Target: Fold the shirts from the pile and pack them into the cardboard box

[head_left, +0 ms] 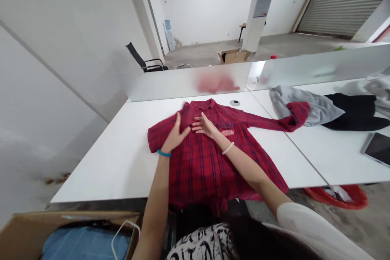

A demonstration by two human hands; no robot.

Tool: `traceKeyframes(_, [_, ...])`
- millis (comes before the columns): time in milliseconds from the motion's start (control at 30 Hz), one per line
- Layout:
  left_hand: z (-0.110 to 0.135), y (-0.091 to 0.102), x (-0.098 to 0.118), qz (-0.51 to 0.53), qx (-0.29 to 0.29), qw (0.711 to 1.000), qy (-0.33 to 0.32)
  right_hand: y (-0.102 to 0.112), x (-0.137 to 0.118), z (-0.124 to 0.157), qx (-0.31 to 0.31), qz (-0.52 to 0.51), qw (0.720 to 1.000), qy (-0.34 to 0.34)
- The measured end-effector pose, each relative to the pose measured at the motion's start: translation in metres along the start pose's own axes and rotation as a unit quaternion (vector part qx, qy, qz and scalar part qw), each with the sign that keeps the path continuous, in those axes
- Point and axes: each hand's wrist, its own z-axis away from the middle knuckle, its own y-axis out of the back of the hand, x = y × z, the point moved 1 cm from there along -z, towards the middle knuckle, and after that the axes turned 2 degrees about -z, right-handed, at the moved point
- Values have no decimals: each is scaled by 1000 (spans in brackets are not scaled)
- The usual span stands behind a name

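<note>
A red plaid button shirt [198, 162] lies spread on the white table, its collar toward the far side and its hem hanging over the near edge. My left hand [176, 135], with a blue wristband, is over the shirt's left chest with thumb and fingers apart. Some red cloth beside its fingers is blurred. Palm turned inward and fingers spread, my right hand [204, 125] is over the middle of the chest, wearing a white bead bracelet. Neither hand grips anything visible. One sleeve [274, 122] stretches right; the other is folded short at the left.
Grey clothing [317, 105] and a black garment [350, 109] lie on the table [100, 154] at right, near a dark tablet [378, 148]. A frosted divider [170, 85] lines the back. A cardboard box [30, 223] and a red basin [359, 197] stand below.
</note>
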Motion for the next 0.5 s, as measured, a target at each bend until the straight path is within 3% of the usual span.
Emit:
traceKeyframes(67, [15,-40,1,-10,-62,998,-29,0,2,16,-40,-145,987,-48])
traceKeyframes(133, [32,-69,7,-18,-68,995,-65,4,4,24,-37,-258,960,-99])
traceKeyframes(267, [51,-100,15,-22,-83,991,-101,10,-12,19,24,-280,955,-97])
traceKeyframes(367, [42,-100,-1,-59,-82,993,-57,17,-40,14,39,-297,954,6])
traceKeyframes(433, [29,-84,-23,-89,-37,995,10,30,-56,15,53,-300,949,82])
traceKeyframes(500, [16,-58,-49,-111,2,992,63,50,-62,21,83,-270,954,101])
